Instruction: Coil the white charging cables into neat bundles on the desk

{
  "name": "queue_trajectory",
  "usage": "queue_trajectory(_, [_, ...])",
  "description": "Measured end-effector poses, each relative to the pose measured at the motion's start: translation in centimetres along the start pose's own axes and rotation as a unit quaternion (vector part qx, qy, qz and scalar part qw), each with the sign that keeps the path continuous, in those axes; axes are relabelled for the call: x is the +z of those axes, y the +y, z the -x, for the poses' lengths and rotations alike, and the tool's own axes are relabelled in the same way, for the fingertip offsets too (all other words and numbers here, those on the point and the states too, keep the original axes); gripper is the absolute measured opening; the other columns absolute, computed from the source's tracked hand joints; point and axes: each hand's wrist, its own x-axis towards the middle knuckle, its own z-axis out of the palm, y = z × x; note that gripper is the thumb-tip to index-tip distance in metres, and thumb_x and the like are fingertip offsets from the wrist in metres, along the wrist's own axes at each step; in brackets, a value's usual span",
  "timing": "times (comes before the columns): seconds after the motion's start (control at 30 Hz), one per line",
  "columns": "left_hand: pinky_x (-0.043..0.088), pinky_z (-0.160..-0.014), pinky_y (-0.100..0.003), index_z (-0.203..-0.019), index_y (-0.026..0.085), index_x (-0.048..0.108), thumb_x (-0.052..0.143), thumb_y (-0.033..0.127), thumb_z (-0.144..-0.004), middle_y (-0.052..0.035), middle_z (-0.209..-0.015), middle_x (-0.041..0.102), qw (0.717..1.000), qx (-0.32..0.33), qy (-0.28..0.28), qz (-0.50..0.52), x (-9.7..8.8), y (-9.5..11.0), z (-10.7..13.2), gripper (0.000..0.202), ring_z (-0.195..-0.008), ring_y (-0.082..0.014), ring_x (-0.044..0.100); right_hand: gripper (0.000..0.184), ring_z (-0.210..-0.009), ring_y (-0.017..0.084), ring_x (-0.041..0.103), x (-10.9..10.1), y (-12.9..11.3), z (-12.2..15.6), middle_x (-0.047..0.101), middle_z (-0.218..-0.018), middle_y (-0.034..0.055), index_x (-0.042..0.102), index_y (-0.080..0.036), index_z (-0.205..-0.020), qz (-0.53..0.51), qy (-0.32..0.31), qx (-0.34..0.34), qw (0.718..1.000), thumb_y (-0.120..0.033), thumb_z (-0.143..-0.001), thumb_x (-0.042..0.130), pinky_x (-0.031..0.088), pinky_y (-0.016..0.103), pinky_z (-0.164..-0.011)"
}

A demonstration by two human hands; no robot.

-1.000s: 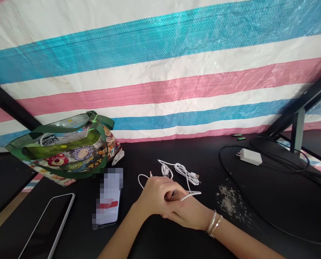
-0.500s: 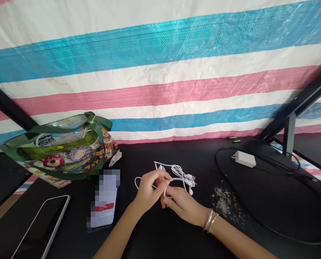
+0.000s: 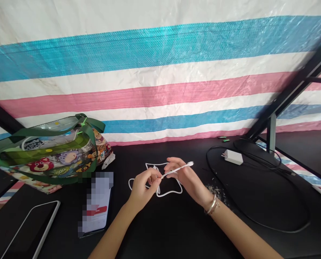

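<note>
In the head view, my left hand [image 3: 145, 186] pinches a white cable [image 3: 169, 194] between thumb and fingertips. From that pinch, a straight length of the cable runs up to the right and ends in a white plug [image 3: 189, 164]. My right hand [image 3: 188, 180] is open behind this length, its fingers stretched out and curved to the left. Whether the cable touches the right hand, I cannot tell. The rest of the cable loops loosely on the black table below and left of my hands. Part of it is hidden by the fingers.
A phone with a lit screen [image 3: 98, 205] and a white-edged tablet-like device [image 3: 28, 230] lie at left, before a green-handled cartoon bag [image 3: 65, 158]. At right are a white charger [image 3: 233, 157], a black cable [image 3: 241, 212] and scattered crumbs [image 3: 216, 192].
My right hand has let go of the cable and opened, moving up and right. The plug end now sticks out to the right. The view has shifted slightly right.
</note>
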Motion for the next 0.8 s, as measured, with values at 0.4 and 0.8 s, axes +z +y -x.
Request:
queue_trajectory(0.4, [0.039, -0.05, -0.019, -0.077, 0.021, 0.063, 0.046, 0.011, -0.083, 0.0035, -0.06, 0.063, 0.968, 0.152, -0.051, -0.192, 0.4, -0.8, 0.5, 0.021, -0.051, -0.0102, 0.055, 0.02, -0.052, 0.014, 0.048, -0.6, 0.0, -0.7, 0.054, -0.053, -0.0044, 0.056, -0.022, -0.079, -0.017, 0.159, 0.021, 0.987, -0.041, -0.075, 0.056, 0.041, 0.027, -0.055])
queue_trajectory(0.8, [0.035, -0.05, -0.019, -0.091, 0.022, 0.06, 0.059, 0.025, -0.085, 0.0079, -0.058, 0.062, 0.954, 0.113, -0.11, -0.254, 0.2, -1.2, 0.7, 0.007, -0.051, -0.0096, 0.057, 0.038, -0.047, 0.011, 0.049, -0.7, 0.2, -0.7, 0.053, -0.059, -0.0023, 0.06, -0.02, -0.075, 0.176, 0.156, -0.047, 0.971, -0.057, -0.081, 0.056, 0.044, 0.025, -0.049])
